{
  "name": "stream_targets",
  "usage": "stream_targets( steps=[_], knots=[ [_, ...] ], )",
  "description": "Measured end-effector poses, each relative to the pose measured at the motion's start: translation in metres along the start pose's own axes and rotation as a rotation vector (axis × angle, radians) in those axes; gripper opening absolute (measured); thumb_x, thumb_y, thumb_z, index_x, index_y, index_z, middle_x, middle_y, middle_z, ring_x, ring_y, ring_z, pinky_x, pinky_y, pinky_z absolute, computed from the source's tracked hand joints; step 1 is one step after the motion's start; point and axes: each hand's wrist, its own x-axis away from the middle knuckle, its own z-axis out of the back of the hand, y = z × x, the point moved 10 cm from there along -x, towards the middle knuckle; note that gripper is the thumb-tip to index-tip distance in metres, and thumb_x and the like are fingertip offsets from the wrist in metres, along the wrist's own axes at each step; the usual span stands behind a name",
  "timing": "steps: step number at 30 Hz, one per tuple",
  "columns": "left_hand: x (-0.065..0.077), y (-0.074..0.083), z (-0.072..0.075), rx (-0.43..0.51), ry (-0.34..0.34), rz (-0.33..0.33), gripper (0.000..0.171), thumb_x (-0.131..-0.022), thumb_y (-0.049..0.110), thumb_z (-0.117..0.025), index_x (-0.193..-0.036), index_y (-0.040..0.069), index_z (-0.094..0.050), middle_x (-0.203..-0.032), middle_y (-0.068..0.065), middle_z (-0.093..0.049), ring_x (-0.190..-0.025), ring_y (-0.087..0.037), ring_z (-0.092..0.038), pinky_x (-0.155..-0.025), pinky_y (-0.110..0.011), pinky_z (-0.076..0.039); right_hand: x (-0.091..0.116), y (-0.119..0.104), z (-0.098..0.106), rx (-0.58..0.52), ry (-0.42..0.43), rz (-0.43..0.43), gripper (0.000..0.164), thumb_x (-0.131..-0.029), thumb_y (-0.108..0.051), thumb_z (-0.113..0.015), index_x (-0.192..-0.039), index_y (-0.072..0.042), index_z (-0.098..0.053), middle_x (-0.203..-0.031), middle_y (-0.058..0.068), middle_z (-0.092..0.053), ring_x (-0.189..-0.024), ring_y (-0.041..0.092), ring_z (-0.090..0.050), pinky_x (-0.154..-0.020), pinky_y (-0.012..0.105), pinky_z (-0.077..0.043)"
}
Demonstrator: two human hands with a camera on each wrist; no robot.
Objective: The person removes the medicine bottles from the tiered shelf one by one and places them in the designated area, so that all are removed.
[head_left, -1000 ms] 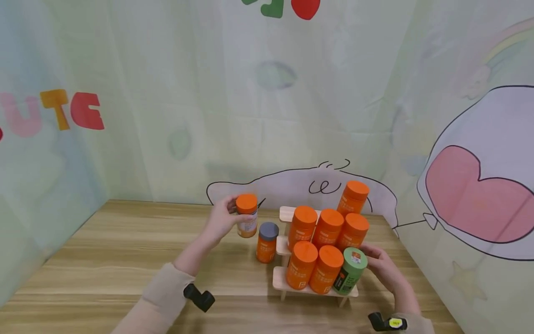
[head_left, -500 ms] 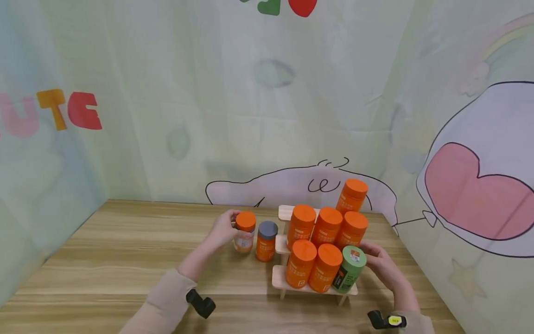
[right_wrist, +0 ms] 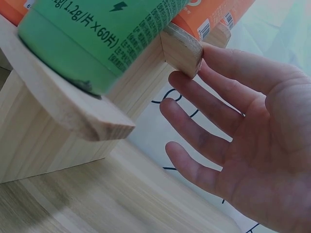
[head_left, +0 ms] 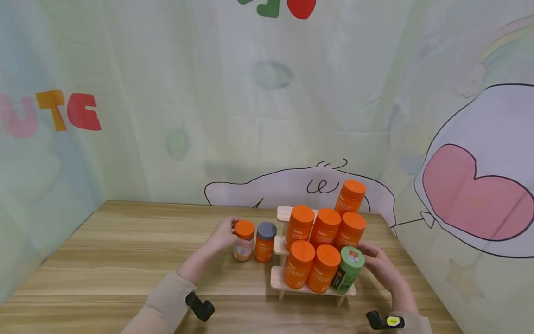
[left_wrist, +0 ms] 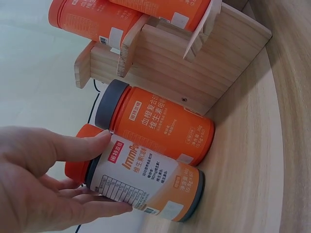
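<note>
My left hand (head_left: pixel 223 235) holds a jar (left_wrist: pixel 146 177) with an orange lid and a white-and-orange label, thumb on one side and fingers on the other. The jar stands upright on the table, close beside an orange jar with a grey lid (head_left: pixel 265 242). To the right is a stepped wooden rack (head_left: pixel 277 277) bearing several orange jars (head_left: pixel 299 264) and a green jar (head_left: pixel 348 269). My right hand (right_wrist: pixel 262 126) is at the rack's right side, loosely extended fingers touching the end of a shelf (right_wrist: pixel 183 51) behind the green jar.
The wood-grain table (head_left: pixel 125 260) stretches left and forward of the rack. A printed cloth (head_left: pixel 200 116) hangs behind the table and along both sides. One orange jar (head_left: pixel 349 197) stands on the rack's top step at the right.
My left hand has lowered the orange-lidded jar from the air down onto the table beside the grey-lidded jar. The right hand stays at the rack's side.
</note>
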Motion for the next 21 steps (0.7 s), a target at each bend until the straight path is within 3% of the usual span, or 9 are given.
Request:
stream_targets(
  steps=[12,16,21],
  knots=[
    [0.002,0.001,-0.001,0.017,-0.027,0.016,0.078,-0.070,-0.007,-0.081,-0.137,-0.010,-0.042,-0.139,-0.031,-0.047,-0.129,-0.048,-0.046,-0.107,-0.058,-0.040,0.000,0.003,0.000,-0.003,0.000,-0.025,0.039,-0.101,-0.011,-0.044,-0.116,-0.042,-0.063,-0.118,-0.024,-0.063,-0.112,-0.006,-0.054,-0.094,0.018,-0.043],
    [0.003,0.014,0.003,-0.020,-0.037,-0.024,0.084,-0.071,0.002,-0.085,-0.141,-0.008,-0.040,-0.145,-0.030,-0.042,-0.135,-0.048,-0.039,-0.112,-0.058,-0.034,0.000,0.004,0.002,0.007,0.012,-0.050,0.036,-0.101,-0.014,-0.046,-0.115,-0.042,-0.062,-0.118,-0.024,-0.062,-0.113,-0.006,-0.053,-0.094,0.018,-0.043],
    [0.005,0.043,0.004,-0.069,-0.034,-0.090,0.089,-0.075,0.018,-0.086,-0.148,0.003,-0.037,-0.154,-0.024,-0.033,-0.143,-0.044,-0.029,-0.114,-0.059,-0.030,0.000,0.005,0.002,0.010,0.019,-0.060,0.036,-0.101,-0.013,-0.046,-0.114,-0.043,-0.062,-0.118,-0.025,-0.062,-0.112,-0.007,-0.054,-0.094,0.017,-0.043]
  ],
)
